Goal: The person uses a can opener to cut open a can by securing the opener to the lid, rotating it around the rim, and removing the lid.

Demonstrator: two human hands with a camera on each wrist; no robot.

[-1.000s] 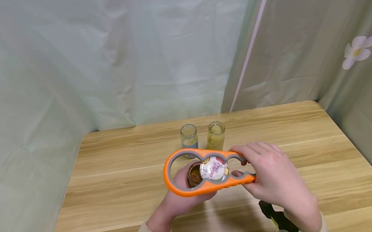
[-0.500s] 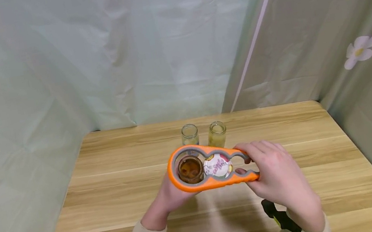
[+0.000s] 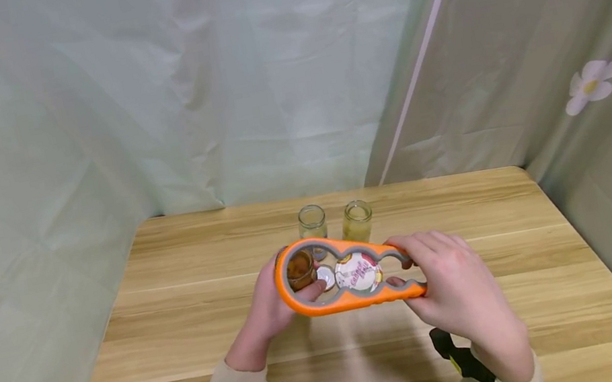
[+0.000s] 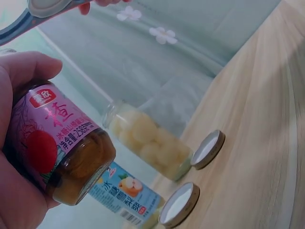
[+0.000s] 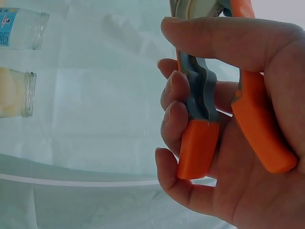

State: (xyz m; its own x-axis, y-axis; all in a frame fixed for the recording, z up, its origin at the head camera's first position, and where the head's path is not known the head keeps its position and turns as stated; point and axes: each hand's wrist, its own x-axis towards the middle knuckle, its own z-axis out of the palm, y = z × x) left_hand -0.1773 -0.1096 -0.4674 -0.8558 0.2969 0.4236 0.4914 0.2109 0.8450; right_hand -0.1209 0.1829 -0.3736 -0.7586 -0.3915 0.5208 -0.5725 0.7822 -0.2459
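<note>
My left hand [image 3: 271, 298] grips a small glass jar [image 4: 62, 138] with a pink label and brown contents. In the head view the open mouth of this jar shows through the large loop of an orange and grey jar opener [image 3: 339, 307], below it and tilted. My right hand [image 3: 461, 290] holds the two handles of the opener, its fingers curled round them. A white printed lid [image 3: 359, 272] sits clamped in the middle notch of the opener, apart from the jar.
Two lidless glass jars stand at the back: a blue-labelled jar [image 3: 312, 220] and a jar of pale round fruit [image 3: 357, 221]. On the wooden table [image 3: 182, 254] near them lie two loose lids, a nearer lid [image 4: 179, 205] and a farther lid [image 4: 208, 149].
My left hand has moved the jar left and away from the lid, and the jar now leans. My right hand has shifted slightly right with the opener and lid, then stayed still.
</note>
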